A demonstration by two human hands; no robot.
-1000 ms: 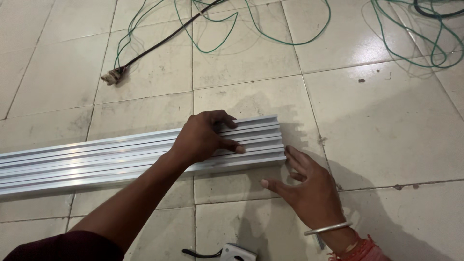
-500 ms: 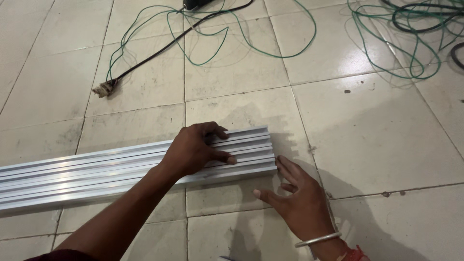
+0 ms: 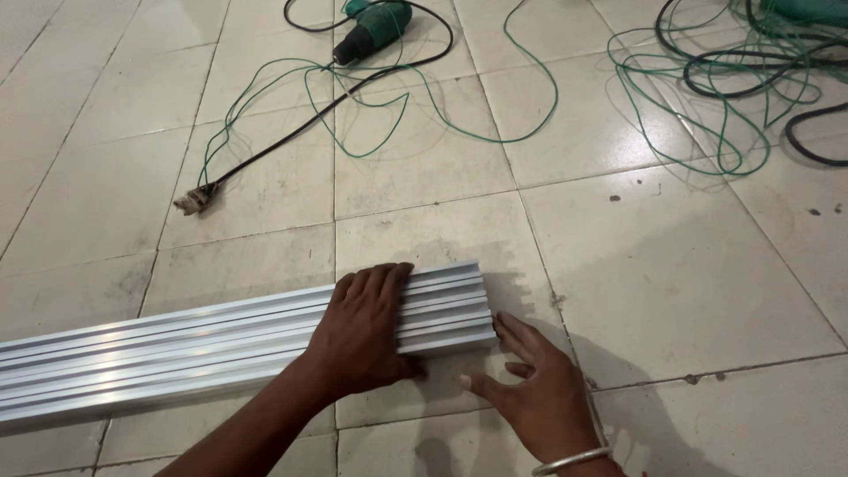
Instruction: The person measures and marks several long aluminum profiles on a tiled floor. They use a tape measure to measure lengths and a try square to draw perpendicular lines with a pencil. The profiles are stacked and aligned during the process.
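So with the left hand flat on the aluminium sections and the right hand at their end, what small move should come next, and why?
Probably a light push of the right hand against the end face of the aluminium sections. Its fingertips already sit at that end, the left hand presses flat on top to steady the bundle, and the near ends look slightly stepped rather than flush.

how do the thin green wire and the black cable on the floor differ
The green wire is thin and sprawls in wide loose loops; the black cable is thicker and runs mostly as one long line. The black cable ends in a frayed, bare tip; the green wire's ends cannot be made out. Both lie slack on the tiled floor and pass the green drill.
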